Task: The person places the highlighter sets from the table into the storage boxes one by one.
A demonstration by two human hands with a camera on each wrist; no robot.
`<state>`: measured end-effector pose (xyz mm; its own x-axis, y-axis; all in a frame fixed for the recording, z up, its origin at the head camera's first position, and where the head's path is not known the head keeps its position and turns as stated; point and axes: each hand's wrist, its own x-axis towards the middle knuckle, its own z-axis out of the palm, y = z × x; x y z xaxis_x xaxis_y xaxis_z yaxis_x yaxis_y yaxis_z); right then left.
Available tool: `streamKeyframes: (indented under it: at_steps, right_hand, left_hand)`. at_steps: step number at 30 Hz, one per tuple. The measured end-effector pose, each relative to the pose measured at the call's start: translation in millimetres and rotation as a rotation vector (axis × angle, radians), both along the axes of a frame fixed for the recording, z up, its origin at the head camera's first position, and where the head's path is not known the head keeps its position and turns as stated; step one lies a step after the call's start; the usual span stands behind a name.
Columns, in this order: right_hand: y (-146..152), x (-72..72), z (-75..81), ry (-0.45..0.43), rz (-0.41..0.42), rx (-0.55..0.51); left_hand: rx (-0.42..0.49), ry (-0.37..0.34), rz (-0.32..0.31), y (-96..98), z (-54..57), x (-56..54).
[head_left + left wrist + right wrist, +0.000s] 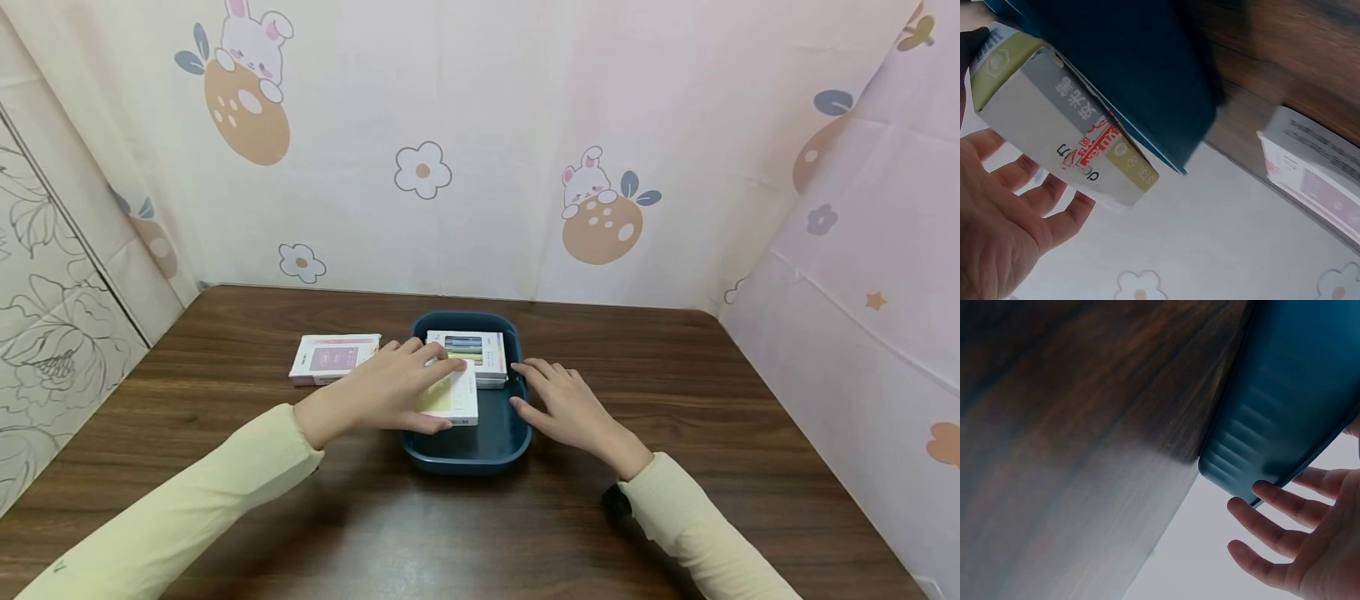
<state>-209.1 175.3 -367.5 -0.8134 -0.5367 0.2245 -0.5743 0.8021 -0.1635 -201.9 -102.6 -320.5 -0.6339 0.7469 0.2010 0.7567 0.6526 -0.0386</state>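
My left hand (378, 387) grips a white and yellow-green highlighter box (465, 396) by its edges, thumb on the near side and fingers along the far side. The left wrist view shows Chinese print and a red mark on the side of this highlighter box (1079, 131). It is over the left part of a dark blue bin (491, 454). At the bin's right rim is my right hand (566, 408), its fingers spread and fairly straight. In the right wrist view, fingertips (1266, 490) overlap the bin's edge.
Inside the bin's far end lie stacked white boxes (492, 354), the top one with a window showing coloured pens. A white and purple box (330, 358) lies on the brown wooden table (645, 358) left of the bin. A patterned curtain (495, 167) hangs behind the table.
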Motion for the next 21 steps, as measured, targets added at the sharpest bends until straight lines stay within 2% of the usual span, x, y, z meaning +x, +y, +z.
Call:
streamKeyframes:
  at_steps: [8,15,21]
  right_hand:
    - [0,-0.6,0.4,-0.012,0.001,-0.006]
    - [0,-1.1,-0.1,-0.018,0.0,-0.004]
    - [0,-1.6,-0.8,-0.007,0.005,-0.01]
  left_hand:
    - [-0.011,0.035,-0.033,23.2,1.3,-5.6]
    - [-0.014,-0.016,-0.021,35.9,-2.8,-8.8]
    - [-0.01,-0.054,-0.017,40.3,-11.9,-10.9]
